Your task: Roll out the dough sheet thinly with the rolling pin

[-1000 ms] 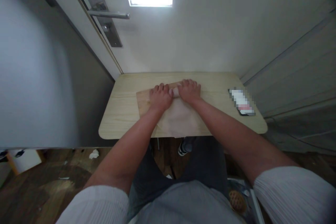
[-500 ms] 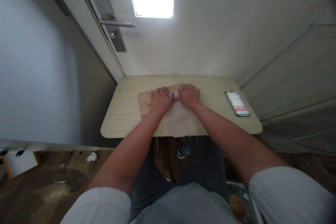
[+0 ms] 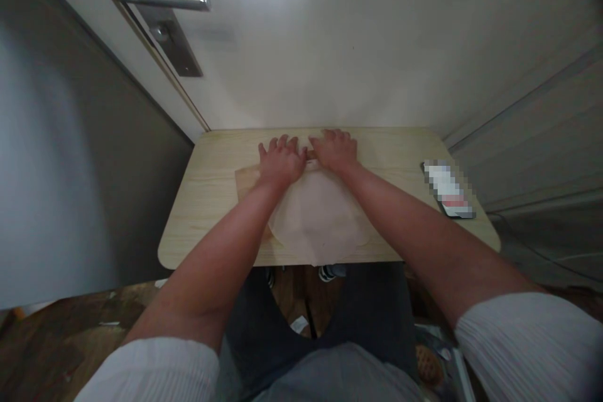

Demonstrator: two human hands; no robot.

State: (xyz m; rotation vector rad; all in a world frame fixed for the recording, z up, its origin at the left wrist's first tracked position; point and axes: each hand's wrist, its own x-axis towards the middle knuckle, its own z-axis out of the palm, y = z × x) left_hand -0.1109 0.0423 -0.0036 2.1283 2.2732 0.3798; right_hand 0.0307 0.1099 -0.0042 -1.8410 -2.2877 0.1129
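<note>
A thin, pale pinkish sheet [image 3: 320, 217] lies over a wooden board [image 3: 245, 181] on the small table, its rounded near end reaching the table's front edge. Whether it is dough, cloth or paper I cannot tell. My left hand [image 3: 281, 163] rests palm down at the sheet's far end, fingers spread and pointing away from me. Beside it, my right hand [image 3: 335, 149] also lies palm down with its fingers stretched forward. A small brownish strip shows between the two thumbs. What lies beneath the palms is hidden.
The light wood table [image 3: 202, 201] stands against a white door with a metal handle [image 3: 162, 0]. A phone [image 3: 448, 190], blurred out, lies at the table's right. Below right is a container holding a round brown thing [image 3: 428, 365]. A cable [image 3: 527, 245] runs along the right wall.
Both hands have moved forward toward the table's far edge, and their fingers are more stretched out. More of the pale sheet shows between my arms. The camera view has tilted down and come closer.
</note>
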